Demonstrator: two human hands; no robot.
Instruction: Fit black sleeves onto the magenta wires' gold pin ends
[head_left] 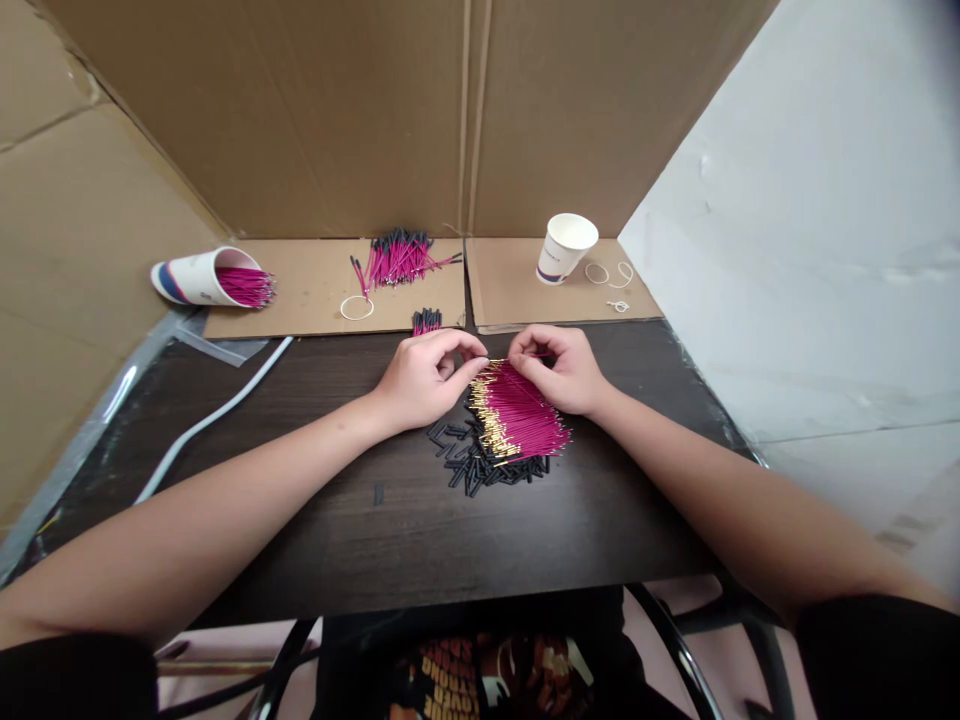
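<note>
Currently, I'm seeing gold-tipped magenta wires (531, 412) lying on the dark table (600, 530), just beside a heap of black sleeves (487, 474). My right hand (561, 370) is pinching one; on my left hand (426, 380), thumb and forefinger are meeting, but I can't tell whether around anything. Beyond, a tipped paper cup (196, 279) is holding more wires (244, 286), ends poking from its mouth, while an upright cup (562, 260) is standing on cardboard (504, 293).
</note>
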